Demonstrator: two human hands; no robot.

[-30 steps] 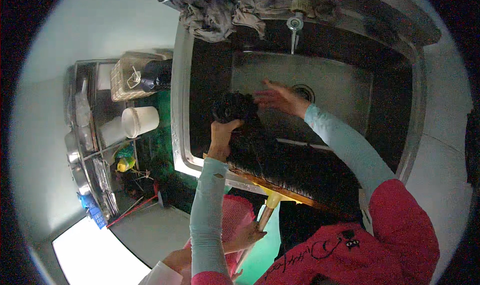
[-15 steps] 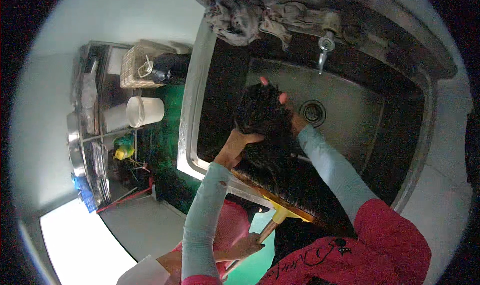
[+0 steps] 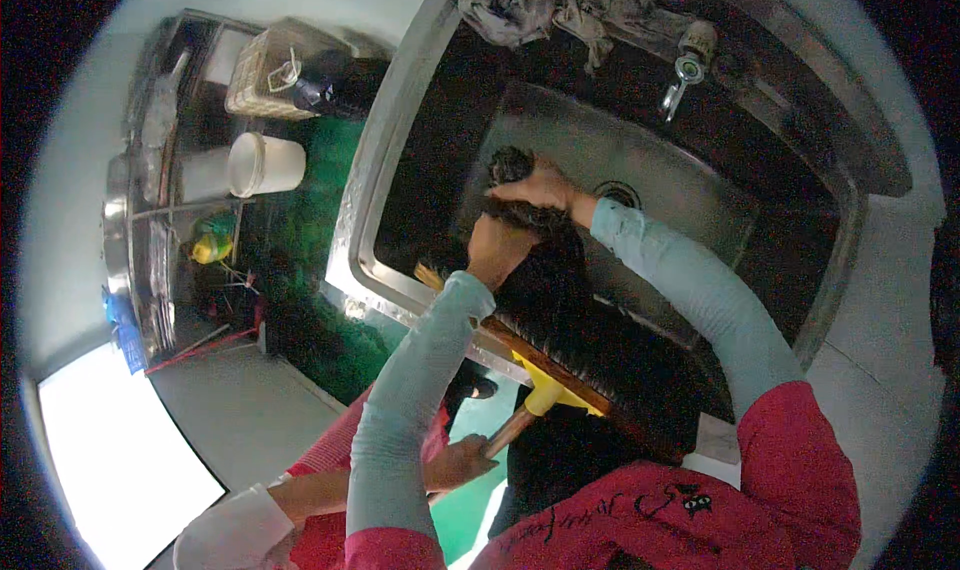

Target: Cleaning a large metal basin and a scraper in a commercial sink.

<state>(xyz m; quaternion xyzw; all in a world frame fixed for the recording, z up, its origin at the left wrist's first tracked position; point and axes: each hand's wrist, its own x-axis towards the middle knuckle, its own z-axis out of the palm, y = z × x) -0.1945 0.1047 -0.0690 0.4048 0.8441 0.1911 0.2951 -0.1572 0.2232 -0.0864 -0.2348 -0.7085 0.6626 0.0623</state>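
A wide broom lies over the near edge of the steel sink (image 3: 372,270), its long black bristles (image 3: 565,285) reaching into the basin. Its wooden head (image 3: 560,365) has a yellow socket (image 3: 543,395) and a wooden handle (image 3: 510,433). My left hand (image 3: 502,252) is closed around a bunch of bristles at the head's left end. Just beyond it, my right hand (image 3: 545,188) is wrapped round the same bunch, and a dark tuft (image 3: 511,160) pokes out past its fingers. Another person's hand (image 3: 462,464) grips the handle below.
A metal tap (image 3: 685,75) stands at the sink's far side, with grey rags (image 3: 520,5) on the rim. The drain (image 3: 618,192) lies beyond my right wrist. At left are a white bucket (image 3: 268,165), a beige crate (image 3: 270,73) and a metal shelf (image 3: 150,215) over green floor.
My right hand's fingers, spread behind the bristles before, have closed round the bunch. My left hand has moved up and gathered it too. The view has shifted.
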